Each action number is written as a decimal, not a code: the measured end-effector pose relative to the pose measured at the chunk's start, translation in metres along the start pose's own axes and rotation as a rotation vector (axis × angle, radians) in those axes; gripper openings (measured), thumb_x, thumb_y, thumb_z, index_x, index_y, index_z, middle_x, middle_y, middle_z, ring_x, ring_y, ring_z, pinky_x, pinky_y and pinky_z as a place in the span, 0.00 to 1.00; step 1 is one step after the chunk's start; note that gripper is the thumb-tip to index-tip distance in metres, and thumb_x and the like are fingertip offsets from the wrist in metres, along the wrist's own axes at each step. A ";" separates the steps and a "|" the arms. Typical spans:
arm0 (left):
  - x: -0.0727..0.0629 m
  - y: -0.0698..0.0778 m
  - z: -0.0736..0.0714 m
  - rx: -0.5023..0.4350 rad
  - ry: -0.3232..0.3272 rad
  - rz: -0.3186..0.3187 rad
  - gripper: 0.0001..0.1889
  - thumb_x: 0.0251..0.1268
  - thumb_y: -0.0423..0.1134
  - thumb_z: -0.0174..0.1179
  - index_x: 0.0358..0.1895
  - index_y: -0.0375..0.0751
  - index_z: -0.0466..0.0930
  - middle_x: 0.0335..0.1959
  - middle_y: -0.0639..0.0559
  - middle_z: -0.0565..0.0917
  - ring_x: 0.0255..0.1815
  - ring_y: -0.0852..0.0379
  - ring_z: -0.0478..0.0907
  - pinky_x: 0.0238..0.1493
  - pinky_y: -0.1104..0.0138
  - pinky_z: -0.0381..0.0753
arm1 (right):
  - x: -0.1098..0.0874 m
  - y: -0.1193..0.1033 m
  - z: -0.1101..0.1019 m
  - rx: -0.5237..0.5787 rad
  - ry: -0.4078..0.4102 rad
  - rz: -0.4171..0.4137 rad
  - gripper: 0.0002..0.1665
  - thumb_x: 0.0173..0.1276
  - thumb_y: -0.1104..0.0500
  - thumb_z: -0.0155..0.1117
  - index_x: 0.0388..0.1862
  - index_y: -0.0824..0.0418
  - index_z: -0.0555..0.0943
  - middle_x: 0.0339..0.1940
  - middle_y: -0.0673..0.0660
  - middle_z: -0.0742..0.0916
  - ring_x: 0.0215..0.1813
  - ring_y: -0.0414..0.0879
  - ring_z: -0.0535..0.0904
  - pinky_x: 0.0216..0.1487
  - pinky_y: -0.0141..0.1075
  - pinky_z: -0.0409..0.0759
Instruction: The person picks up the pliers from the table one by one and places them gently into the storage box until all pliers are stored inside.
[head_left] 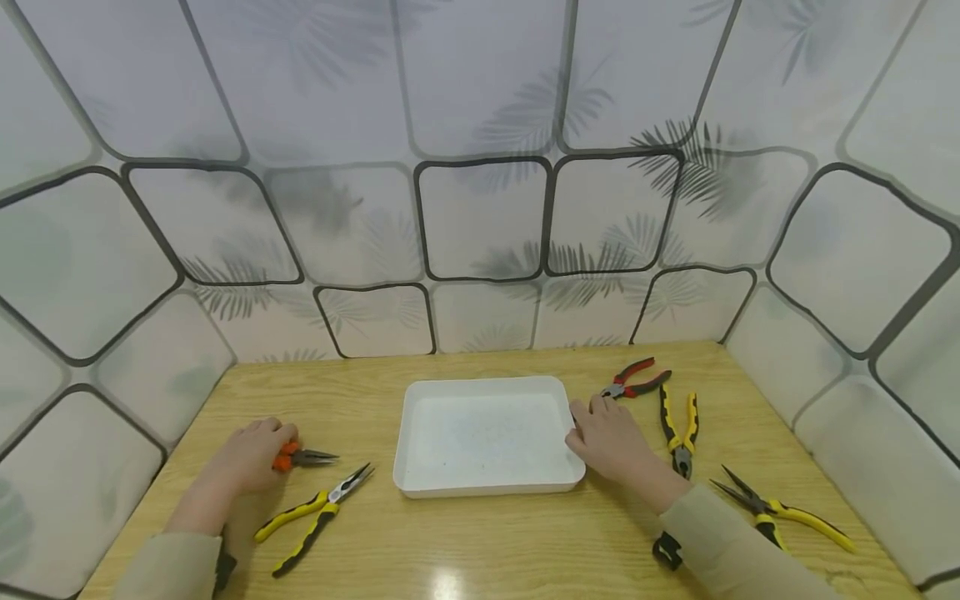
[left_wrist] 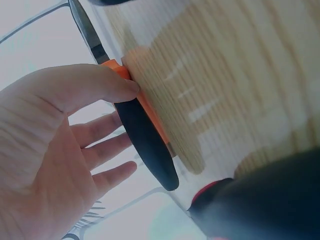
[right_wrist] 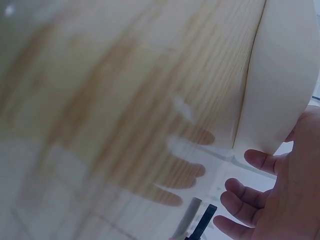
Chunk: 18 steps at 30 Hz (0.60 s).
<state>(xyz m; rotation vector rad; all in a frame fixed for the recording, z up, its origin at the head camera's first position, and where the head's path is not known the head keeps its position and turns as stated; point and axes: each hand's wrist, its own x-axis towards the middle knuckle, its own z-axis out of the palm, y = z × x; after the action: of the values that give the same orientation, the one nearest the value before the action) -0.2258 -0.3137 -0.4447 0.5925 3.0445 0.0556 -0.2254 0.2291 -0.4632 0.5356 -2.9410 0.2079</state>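
Observation:
My left hand (head_left: pixel 255 454) grips needle-nose pliers with orange and black handles (left_wrist: pixel 145 142), low over the table's left side. The thumb presses one side of the handles, with fingers behind them; the grey jaws point right, toward the tray. At the middle stands a shallow white rectangular tray (head_left: pixel 489 483). My right hand (head_left: pixel 611 437) holds its right rim, the thumb over the edge and the index fingertip (right_wrist: pixel 257 159) against the outer wall. The other fingers of that hand hang loosely curled beside the tray.
Yellow-and-black needle-nose pliers (head_left: pixel 326 504) lie between the left hand and the tray. Right of the tray are red-and-black pliers (head_left: pixel 630 387), yellow-and-black pliers (head_left: pixel 681 450) and another needle-nose pair (head_left: pixel 757 504). Patterned fabric walls (head_left: pixel 480 217) enclose the wooden table (head_left: pixel 480 542).

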 end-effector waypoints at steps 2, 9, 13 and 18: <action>0.000 0.000 0.000 0.002 -0.006 -0.003 0.20 0.51 0.34 0.80 0.44 0.46 0.80 0.40 0.46 0.81 0.39 0.46 0.78 0.42 0.45 0.80 | 0.000 0.000 0.000 -0.001 -0.009 0.002 0.08 0.73 0.57 0.57 0.34 0.57 0.69 0.31 0.58 0.71 0.33 0.52 0.62 0.34 0.41 0.62; -0.001 -0.002 -0.002 -0.003 -0.017 -0.006 0.20 0.51 0.35 0.80 0.45 0.46 0.80 0.40 0.47 0.82 0.39 0.45 0.80 0.42 0.44 0.80 | 0.000 0.000 0.001 -0.005 0.012 -0.010 0.08 0.72 0.57 0.58 0.35 0.57 0.70 0.31 0.58 0.72 0.33 0.51 0.63 0.34 0.41 0.62; -0.001 -0.002 -0.004 0.000 -0.014 -0.003 0.19 0.51 0.35 0.80 0.42 0.47 0.80 0.38 0.49 0.81 0.37 0.47 0.79 0.40 0.46 0.78 | -0.001 0.000 0.003 -0.009 0.035 -0.019 0.08 0.72 0.56 0.57 0.35 0.57 0.70 0.30 0.58 0.72 0.32 0.51 0.63 0.33 0.41 0.63; -0.001 -0.003 -0.005 0.018 -0.018 0.001 0.18 0.49 0.37 0.79 0.40 0.49 0.79 0.36 0.51 0.79 0.34 0.50 0.77 0.37 0.50 0.77 | 0.000 -0.001 0.001 -0.002 -0.003 0.002 0.08 0.73 0.57 0.58 0.35 0.57 0.70 0.31 0.59 0.73 0.33 0.52 0.64 0.34 0.42 0.64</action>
<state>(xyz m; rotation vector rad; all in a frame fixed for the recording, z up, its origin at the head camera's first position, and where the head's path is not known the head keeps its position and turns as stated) -0.2259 -0.3167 -0.4402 0.5919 3.0310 0.0233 -0.2247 0.2279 -0.4638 0.5330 -2.9443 0.2040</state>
